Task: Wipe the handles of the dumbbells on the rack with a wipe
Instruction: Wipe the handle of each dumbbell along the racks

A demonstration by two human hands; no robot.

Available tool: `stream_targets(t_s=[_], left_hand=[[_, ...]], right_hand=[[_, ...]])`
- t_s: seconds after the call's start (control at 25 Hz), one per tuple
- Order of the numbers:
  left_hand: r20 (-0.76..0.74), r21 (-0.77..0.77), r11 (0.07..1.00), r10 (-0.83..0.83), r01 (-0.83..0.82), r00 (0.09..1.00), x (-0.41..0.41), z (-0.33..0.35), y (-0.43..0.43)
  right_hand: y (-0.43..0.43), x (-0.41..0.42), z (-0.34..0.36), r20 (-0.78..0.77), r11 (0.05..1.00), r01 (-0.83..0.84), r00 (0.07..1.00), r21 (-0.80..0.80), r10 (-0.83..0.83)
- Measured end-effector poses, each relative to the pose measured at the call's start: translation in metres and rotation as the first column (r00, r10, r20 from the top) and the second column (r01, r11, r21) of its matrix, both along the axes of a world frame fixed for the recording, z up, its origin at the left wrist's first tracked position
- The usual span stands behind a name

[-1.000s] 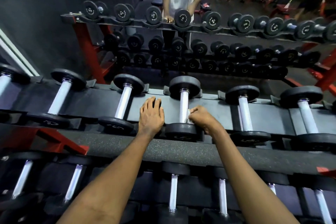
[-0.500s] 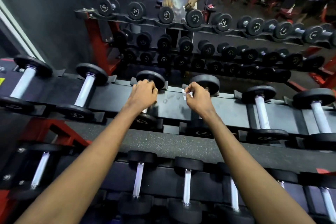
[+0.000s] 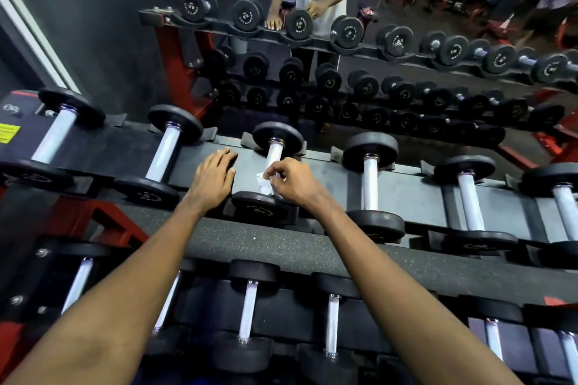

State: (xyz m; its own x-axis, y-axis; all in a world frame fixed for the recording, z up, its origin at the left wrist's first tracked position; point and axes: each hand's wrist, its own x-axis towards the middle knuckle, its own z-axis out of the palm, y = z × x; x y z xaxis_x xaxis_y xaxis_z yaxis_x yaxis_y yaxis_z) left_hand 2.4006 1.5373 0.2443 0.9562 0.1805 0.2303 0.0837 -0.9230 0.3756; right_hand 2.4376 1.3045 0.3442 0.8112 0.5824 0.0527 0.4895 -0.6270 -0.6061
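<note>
Right hand (image 3: 292, 180) pinches soft crumpled wipe (image 3: 264, 186) round stiff, likely slick handle (image 3: 275, 151), best wrapped mid-bar; left hand (image 3: 212, 180) lies flat on rack (image 3: 406, 194).

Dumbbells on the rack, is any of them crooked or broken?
Nothing stands out. The dumbbells sit in their cradles in a tidy row. The white crumpled thing is just the wipe, which the right hand pinches against one handle; the left hand rests flat on the shelf.
</note>
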Motion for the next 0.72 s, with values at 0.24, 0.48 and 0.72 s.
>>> stream_targets(t_s=[0.24,0.48,0.72], left_hand=[[0.02,0.082,0.996,0.04,-0.041,0.999,-0.005,-0.006,-0.005],[0.017,0.075,0.997,0.034,-0.035,0.999,-0.006,-0.005,-0.006],[0.037,0.078,0.997,0.026,-0.028,0.999,-0.009,-0.003,-0.008]], right_hand=[[0.0,0.004,0.0,-0.035,0.986,-0.168,0.985,-0.017,0.167],[0.002,-0.004,-0.015,-0.12,0.997,0.079,0.99,0.016,-0.076],[0.012,-0.009,-0.032,-0.627,0.915,0.377,0.751,0.145,-0.21]])
